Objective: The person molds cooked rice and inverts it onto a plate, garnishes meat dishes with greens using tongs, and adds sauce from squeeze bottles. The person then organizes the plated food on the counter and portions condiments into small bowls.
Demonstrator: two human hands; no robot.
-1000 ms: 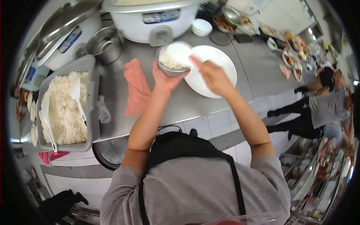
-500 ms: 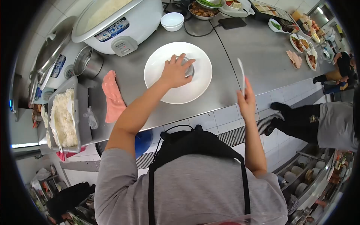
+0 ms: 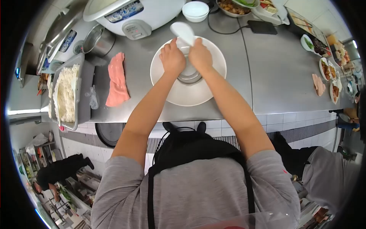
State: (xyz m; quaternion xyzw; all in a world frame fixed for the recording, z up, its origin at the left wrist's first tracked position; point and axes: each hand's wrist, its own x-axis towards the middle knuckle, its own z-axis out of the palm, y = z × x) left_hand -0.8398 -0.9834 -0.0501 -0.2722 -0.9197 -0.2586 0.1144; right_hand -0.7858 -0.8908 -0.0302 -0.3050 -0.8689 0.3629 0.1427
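Silvery metal shows between the left hand [image 3: 172, 59] and the right hand [image 3: 201, 55], where a bowl [image 3: 189, 77] sits, seemingly upside down, on a broad white plate [image 3: 188, 98]. The left hand's fingers half curl over the bowl's left side, though whether they grip cannot be told; the right hand is closed round a white paddle [image 3: 183, 33] at the bowl's other side. An uneven lift could tilt the bowl and scatter whatever it hides; the paddle, crowding the right hand, could weaken its hold. Sideways pressure might slide the plate on the smooth tabletop [image 3: 274, 68]. Beyond the hands, a rice cooker [image 3: 160, 19] and stacked white bowls [image 3: 196, 13] limit the paddle's room; left of them lies a pink cloth [image 3: 117, 80], apart from the plate.
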